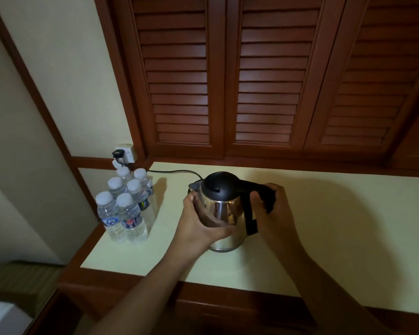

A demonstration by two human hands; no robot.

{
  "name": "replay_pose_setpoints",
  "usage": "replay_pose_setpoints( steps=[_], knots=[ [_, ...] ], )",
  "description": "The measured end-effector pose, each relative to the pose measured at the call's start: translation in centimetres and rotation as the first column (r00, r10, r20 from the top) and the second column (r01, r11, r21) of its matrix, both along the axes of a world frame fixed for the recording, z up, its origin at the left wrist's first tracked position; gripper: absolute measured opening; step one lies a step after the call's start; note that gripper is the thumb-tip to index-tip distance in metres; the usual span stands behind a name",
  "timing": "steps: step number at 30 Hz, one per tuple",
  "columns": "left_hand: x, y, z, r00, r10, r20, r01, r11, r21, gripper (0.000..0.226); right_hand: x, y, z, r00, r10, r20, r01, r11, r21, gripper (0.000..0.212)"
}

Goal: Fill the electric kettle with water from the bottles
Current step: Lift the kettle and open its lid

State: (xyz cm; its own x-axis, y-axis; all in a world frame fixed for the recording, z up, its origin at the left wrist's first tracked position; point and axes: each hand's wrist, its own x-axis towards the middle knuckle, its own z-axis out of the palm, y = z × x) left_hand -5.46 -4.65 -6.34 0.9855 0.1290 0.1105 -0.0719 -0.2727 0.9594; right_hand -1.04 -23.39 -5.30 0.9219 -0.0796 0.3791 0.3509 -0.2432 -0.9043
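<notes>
A shiny steel electric kettle [224, 213] with a black lid, shut, and a black handle stands on the pale tabletop [324, 226]. My left hand [198, 221] wraps around the kettle's steel body from the left. My right hand [271, 209] grips the black handle on the right side. Several small clear water bottles [126, 204] with white caps stand in a cluster at the table's left edge, all capped.
A black power cord [177, 172] runs from the kettle's base to a wall socket [125, 153] behind the bottles. Dark wooden louvred doors [228, 81] rise behind the table. A bed corner [10, 298] lies at the lower left.
</notes>
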Motion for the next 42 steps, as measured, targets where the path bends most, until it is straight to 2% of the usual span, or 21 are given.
replay_pose_setpoints(
  steps=[7,10,14,16,18,20,22,25,33,36,39,42],
  knots=[
    [-0.8,-0.8,-1.2,0.999,0.018,-0.030,-0.017,0.999,0.041,0.125,-0.3,-1.3,-0.9,0.997,0.042,-0.070,-0.044,0.999,-0.026,0.032],
    [-1.1,-0.8,-1.4,0.999,0.026,-0.030,-0.024,0.998,0.065,0.126,-0.2,-1.7,-0.5,0.998,0.051,-0.036,-0.055,0.992,-0.116,0.030],
    [-1.7,-1.0,-1.7,0.999,0.046,-0.026,-0.044,0.996,0.081,0.124,0.0,-0.8,2.7,0.999,-0.012,0.052,0.026,0.960,-0.277,0.045],
    [-1.8,-1.1,-1.7,0.999,0.042,-0.016,-0.040,0.996,0.080,0.120,0.4,0.4,4.6,0.995,0.006,0.103,0.041,0.894,-0.446,0.056],
    [-1.9,-1.2,-1.8,0.999,0.034,-0.011,-0.033,0.996,0.085,0.118,0.7,1.9,6.3,0.992,0.025,0.126,0.061,0.769,-0.636,0.063],
    [-2.1,-1.4,-1.8,0.999,0.036,-0.032,-0.033,0.996,0.078,0.124,0.6,3.4,7.7,0.987,0.012,0.158,0.114,0.639,-0.761,0.062],
    [-2.2,-1.4,-2.2,0.997,0.054,-0.051,-0.050,0.994,0.093,0.133,0.4,4.5,8.6,0.984,-0.005,0.179,0.153,0.544,-0.825,0.057],
    [-2.2,-1.6,-2.7,0.997,0.052,-0.053,-0.047,0.994,0.098,0.131,0.3,5.3,9.0,0.983,-0.040,0.181,0.176,0.508,-0.843,0.048],
    [-1.9,-1.3,-3.3,0.998,0.051,-0.024,-0.048,0.995,0.087,0.117,0.7,5.3,9.2,0.990,-0.047,0.132,0.135,0.575,-0.807,0.034],
    [-2.0,-1.2,-3.3,0.999,0.038,-0.020,-0.036,0.995,0.096,0.111,1.1,4.8,9.0,0.989,-0.062,0.135,0.140,0.687,-0.713,0.033],
    [-2.1,-1.1,-3.2,0.999,0.028,-0.025,-0.025,0.996,0.083,0.107,1.0,3.0,8.8,0.994,-0.035,0.099,0.078,0.875,-0.478,0.021],
    [-2.1,-1.1,-3.3,0.999,0.025,-0.029,-0.023,0.996,0.081,0.109,0.3,0.6,8.2,0.998,-0.011,0.056,0.029,0.944,-0.329,0.008]
  ],
)
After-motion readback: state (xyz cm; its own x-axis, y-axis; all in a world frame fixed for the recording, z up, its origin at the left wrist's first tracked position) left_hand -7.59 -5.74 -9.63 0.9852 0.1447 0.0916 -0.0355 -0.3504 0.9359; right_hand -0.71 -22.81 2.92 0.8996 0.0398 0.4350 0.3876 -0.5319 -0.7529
